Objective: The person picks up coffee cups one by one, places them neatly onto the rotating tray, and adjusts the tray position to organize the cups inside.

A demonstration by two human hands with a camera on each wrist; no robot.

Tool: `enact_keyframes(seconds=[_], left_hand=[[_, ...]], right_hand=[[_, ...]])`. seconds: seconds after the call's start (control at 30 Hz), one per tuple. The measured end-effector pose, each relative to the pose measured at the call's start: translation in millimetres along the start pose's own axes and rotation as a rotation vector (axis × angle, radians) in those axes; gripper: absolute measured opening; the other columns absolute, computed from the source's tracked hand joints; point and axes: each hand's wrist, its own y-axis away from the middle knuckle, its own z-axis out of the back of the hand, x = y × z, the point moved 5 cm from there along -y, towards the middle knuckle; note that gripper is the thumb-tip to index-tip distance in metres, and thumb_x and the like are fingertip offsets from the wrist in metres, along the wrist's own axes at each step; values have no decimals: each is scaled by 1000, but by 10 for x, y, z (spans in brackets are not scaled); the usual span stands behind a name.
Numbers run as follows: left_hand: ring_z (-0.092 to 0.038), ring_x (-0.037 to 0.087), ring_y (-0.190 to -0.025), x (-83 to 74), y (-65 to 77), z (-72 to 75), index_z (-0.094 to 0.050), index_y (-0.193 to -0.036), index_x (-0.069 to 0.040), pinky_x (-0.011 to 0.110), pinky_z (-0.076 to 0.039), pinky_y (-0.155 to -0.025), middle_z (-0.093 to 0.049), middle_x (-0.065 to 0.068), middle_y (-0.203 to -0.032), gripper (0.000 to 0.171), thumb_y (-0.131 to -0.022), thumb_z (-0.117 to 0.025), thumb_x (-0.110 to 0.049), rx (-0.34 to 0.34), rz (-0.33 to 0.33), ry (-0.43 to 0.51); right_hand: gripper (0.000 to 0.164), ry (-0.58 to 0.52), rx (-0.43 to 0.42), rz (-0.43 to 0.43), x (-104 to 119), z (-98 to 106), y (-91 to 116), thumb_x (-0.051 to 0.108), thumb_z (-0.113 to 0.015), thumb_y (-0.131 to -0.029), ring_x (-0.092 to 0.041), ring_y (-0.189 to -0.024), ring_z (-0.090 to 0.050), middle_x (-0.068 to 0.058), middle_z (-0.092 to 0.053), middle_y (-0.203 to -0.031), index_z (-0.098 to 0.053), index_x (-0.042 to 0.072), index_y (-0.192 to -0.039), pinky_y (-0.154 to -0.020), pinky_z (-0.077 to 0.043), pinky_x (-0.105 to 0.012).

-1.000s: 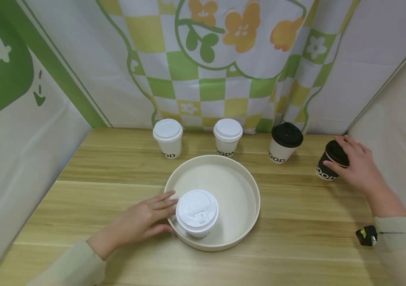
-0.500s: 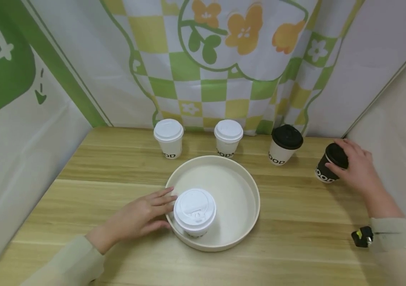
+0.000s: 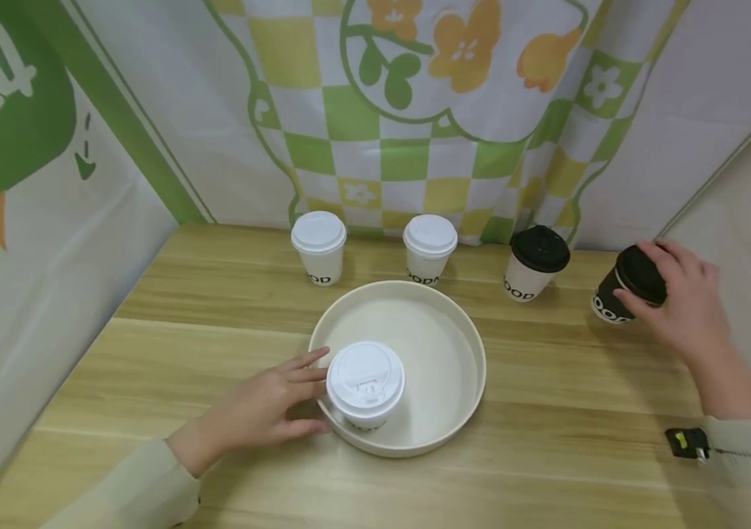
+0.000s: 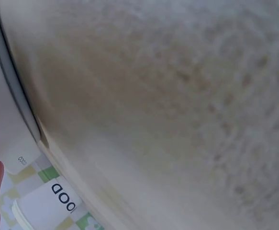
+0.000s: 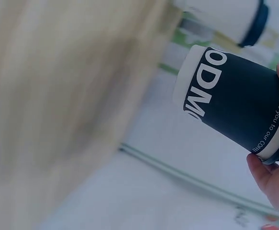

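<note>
My right hand (image 3: 689,308) grips a black paper coffee cup (image 3: 609,297) with a black lid, thumb and fingers round its upper part. In the right wrist view, this tilted black cup (image 5: 235,100) has its base apart from the wood. My left hand (image 3: 263,411) lies at the left rim of a round cream tray (image 3: 442,367), fingers loosely extended. Right beside those fingers, a white paper cup (image 3: 365,378) with a white lid stands in the tray's near left part. The left wrist view shows part of a white cup (image 4: 7,110) with fingertips next to it.
Behind the tray stand two white-lidded cups (image 3: 320,250) and a white cup with a black lid (image 3: 534,264) on the wooden table (image 3: 547,441). A patterned curtain (image 3: 402,169) borders the back. Fabric walls rise at both sides.
My right hand has lifted the black cup slightly off the table. My left hand keeps its place by the tray. The head view has shifted a little.
</note>
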Motion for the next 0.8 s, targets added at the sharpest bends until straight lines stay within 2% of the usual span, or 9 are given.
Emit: enact_keyframes(seconds=[0.1,0.23,0.43,0.5,0.8], left_hand=[[-45,36,-141,5,-9,-23,-69,-125,-11,49,-44,-111,-67,9,-132,52,-88,-70,-48,6,6,-13],[-45,36,-141,12,-25,-27,-69,-124,-10,50,-45,-110,-67,10,-131,52,-87,-71,-46,-2,6,-20],[-47,36,-139,36,-41,-21,-70,-123,-10,50,-45,-111,-67,10,-131,53,-86,-72,-48,-20,-29,-21],[-47,36,-139,51,-43,-19,-70,-123,-10,50,-44,-111,-67,10,-132,53,-86,-71,-47,-17,-40,-18],[-47,36,-139,142,-77,0,-70,-123,-11,49,-45,-111,-64,11,-135,51,-86,-73,-45,28,-71,4]], right_hand=[[70,8,-57,69,184,104,-34,42,-71,-90,-54,-129,-38,-29,-41,-149,-47,6,-145,-101,-26,-66],[75,20,-82,121,412,197,-72,57,-63,-91,-53,-130,-39,-26,-41,-151,-47,8,-146,-103,-27,-65],[91,2,-117,217,689,238,-115,79,-42,-87,-52,-126,-41,-27,-45,-145,-50,9,-144,-105,-28,-66],[93,3,-138,247,748,235,-128,81,-40,-86,-52,-124,-42,-27,-47,-143,-52,8,-142,-105,-30,-66],[82,-23,-196,367,1045,260,-137,72,-45,-91,-51,-123,-44,-27,-51,-140,-54,6,-140,-105,-34,-64]])
